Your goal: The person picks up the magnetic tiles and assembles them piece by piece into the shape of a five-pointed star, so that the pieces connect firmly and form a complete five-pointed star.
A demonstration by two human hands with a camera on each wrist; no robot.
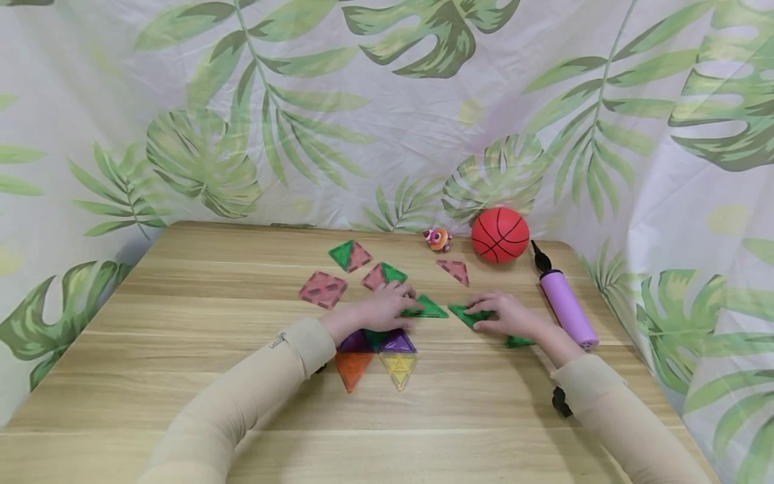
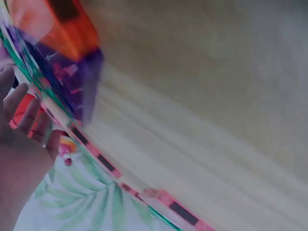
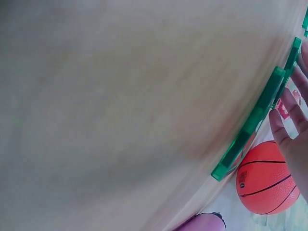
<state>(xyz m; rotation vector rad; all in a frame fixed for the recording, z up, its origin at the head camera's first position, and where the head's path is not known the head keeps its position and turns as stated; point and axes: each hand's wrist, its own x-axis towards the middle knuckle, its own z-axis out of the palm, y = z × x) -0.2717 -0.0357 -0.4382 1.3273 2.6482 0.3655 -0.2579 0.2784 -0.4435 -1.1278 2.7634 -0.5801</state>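
My left hand [image 1: 387, 306] reaches over several magnetic tiles, its fingertips at the left end of a green triangular tile [image 1: 432, 308]. To its right, my right hand [image 1: 504, 314] touches another green triangular tile [image 1: 462, 314] with its fingers. A small gap separates the two tiles' facing corners. Both wrist views show the fingers fairly straight and spread. Under the left hand, purple tiles [image 1: 397, 341] adjoin an orange triangle [image 1: 353, 368] and a yellow triangle [image 1: 399, 368]; part of this group is hidden. Beneath my right wrist lies one more green tile [image 1: 519, 341].
Behind the left hand are a pink square [image 1: 323, 290] and two pink-and-green squares [image 1: 351, 255]. A pink triangle [image 1: 455, 270], a small toy figure [image 1: 438, 238] and a red basketball [image 1: 500, 234] sit farther back. A purple hand pump [image 1: 568, 309] lies along the right.
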